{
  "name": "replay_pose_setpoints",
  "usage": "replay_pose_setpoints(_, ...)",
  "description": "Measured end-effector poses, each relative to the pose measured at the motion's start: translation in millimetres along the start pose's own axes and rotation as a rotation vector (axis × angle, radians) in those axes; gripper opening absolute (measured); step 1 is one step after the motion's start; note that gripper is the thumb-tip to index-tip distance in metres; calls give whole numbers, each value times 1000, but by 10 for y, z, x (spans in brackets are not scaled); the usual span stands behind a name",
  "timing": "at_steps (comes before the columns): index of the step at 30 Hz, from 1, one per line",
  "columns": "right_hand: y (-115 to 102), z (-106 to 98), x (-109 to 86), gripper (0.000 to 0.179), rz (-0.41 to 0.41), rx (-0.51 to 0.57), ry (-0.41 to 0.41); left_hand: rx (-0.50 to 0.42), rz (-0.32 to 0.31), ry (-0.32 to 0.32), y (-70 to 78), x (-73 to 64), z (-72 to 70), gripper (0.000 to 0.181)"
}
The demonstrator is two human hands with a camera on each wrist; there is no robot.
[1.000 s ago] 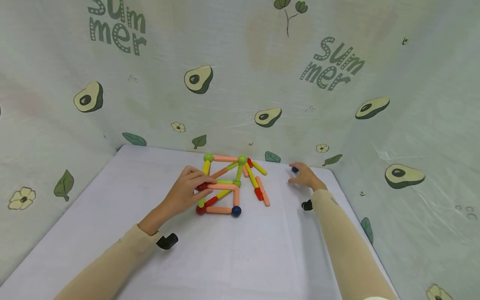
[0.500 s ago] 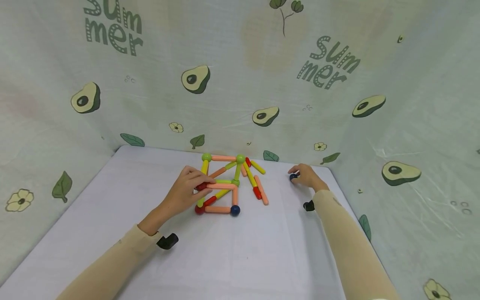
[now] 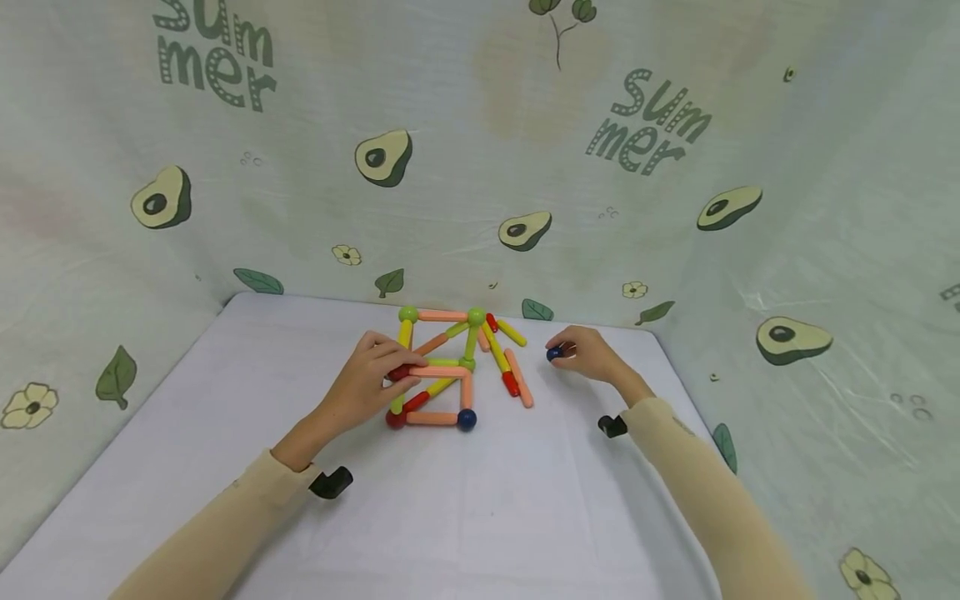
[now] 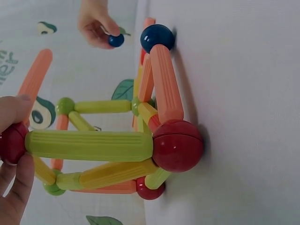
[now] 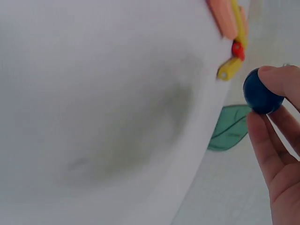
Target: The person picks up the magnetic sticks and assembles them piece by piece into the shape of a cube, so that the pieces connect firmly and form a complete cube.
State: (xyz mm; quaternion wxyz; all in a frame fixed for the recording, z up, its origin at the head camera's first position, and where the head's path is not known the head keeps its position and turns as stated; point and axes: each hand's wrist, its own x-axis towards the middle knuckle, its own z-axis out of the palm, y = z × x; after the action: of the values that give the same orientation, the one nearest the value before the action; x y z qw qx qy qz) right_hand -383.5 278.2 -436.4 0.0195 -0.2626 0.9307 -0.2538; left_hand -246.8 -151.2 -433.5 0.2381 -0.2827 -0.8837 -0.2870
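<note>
A frame of ribbed rods and balls stands on the white table, with green balls at the back and a dark blue ball [image 3: 467,419] at its front right corner. My left hand [image 3: 367,377] pinches the red ball [image 4: 13,143] at the upper front left corner; a salmon rod [image 4: 37,77] and a lime rod [image 4: 89,145] extend from that ball. To the right of the frame, my right hand [image 3: 592,357] pinches a loose dark blue ball [image 5: 260,92] between thumb and fingertips. In the left wrist view this ball hangs over the table.
Loose rods lie just right of the frame, among them a salmon rod [image 3: 519,379], a yellow rod [image 3: 512,333] and a yellow-and-red one. A patterned cloth [image 3: 450,167] rises behind the white table [image 3: 480,517] and at both sides.
My right hand has closed its fingers on the loose blue ball and carried it left toward the frame. The left hand keeps its hold on the red ball. The head view has shifted slightly.
</note>
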Motion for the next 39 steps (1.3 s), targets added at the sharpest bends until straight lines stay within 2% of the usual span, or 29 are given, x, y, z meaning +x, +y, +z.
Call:
replay_pose_setpoints(12,-1048,245,-152,30,-277,155,107,6,10,9,-8,5,-7,30)
replay_pose_setpoints(18,-1400,340,-202,32,-361,238,110,5,7,12,-1,10,-4,30)
replay_pose_setpoints(24,-1519,410,-214,32,-380,256,104,4,10,10,-3,7,4,29)
replay_pose_setpoints(33,-1503,453,-219,30,-361,232,105,37,19,-3,32,30,33,30)
replay_pose_setpoints(35,-1499,453,-222,30,-368,236,107,71,61,-8,54,64,29,31)
replay_pose_setpoints(39,-1503,449,-216,31,-377,254,114,137,212,-41,82,180,27,36)
